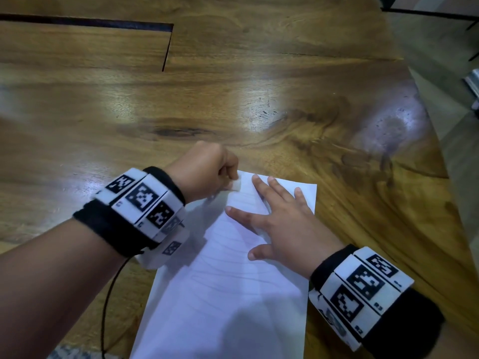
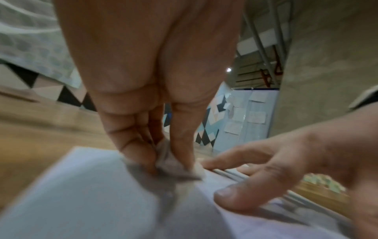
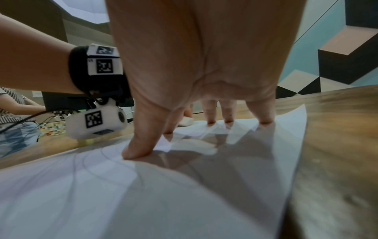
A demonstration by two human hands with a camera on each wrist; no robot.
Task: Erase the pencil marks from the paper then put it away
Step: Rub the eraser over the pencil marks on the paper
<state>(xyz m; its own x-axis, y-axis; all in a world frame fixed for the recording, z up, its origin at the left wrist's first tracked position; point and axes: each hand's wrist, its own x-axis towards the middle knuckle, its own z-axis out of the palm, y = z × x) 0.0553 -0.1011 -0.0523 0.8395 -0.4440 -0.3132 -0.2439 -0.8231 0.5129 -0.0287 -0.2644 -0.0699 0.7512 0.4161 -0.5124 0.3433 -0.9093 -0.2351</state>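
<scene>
Left hand (image 1: 207,169) curled, fingertips pinching downward. Right hand (image 1: 287,229) flat, fingers spread, palm down.

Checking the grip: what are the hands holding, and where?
The left hand pinches a white eraser by its upper part. The right hand holds nothing; it presses flat on the paper.

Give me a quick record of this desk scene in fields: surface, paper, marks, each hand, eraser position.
surface: wooden table
paper: white sheet, flat on the table
marks: faint pencil lines across the sheet
left hand: fingers curled, pinching a white eraser
right hand: fingers spread, pressing the sheet down
eraser position: on the sheet's far left corner
</scene>
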